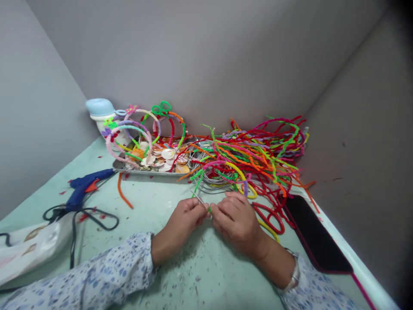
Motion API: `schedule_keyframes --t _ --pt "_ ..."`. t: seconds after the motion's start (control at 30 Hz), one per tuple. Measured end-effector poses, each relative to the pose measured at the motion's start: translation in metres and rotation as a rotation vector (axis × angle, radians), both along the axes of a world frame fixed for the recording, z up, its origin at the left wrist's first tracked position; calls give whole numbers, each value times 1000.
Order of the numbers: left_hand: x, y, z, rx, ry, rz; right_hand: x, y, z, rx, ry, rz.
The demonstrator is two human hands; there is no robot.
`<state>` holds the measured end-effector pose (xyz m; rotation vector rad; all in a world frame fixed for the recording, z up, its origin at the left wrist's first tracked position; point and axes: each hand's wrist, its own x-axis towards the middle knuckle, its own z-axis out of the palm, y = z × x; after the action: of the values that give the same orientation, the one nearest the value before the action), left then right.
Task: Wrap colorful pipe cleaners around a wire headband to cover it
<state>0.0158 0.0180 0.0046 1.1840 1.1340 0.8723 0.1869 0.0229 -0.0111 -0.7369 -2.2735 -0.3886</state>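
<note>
My left hand (187, 216) and my right hand (237, 218) meet at the middle of the table, fingertips almost touching. Between them both pinch a small green fuzzy piece (210, 209). A thin silvery wire (197, 196) sticks up from my left fingers. Just beyond my hands, a multicoloured fuzzy band (240, 173) in green, pink, yellow and purple arches up, its right end passing behind my right hand. Behind it lies a large heap of coloured pipe cleaners (258, 148).
A metal tray (155, 173) holds shells and fuzzy hoops (150, 133). A white bottle with a blue lid (100, 107) stands behind it. At left are a blue glue gun (75, 196) and a plastic bag (38, 245); red-handled scissors (272, 218) and a black phone (314, 232) lie right.
</note>
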Motion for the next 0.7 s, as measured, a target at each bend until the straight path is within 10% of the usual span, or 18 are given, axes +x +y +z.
schedule_keyframes --t 0.43,0.7 --pt "2 0 2 47 134 11 -5 -1 -3 -14 -10 -52" --pt "-10 -21 14 1060 456 130 5 7 4 -53 257 -215"
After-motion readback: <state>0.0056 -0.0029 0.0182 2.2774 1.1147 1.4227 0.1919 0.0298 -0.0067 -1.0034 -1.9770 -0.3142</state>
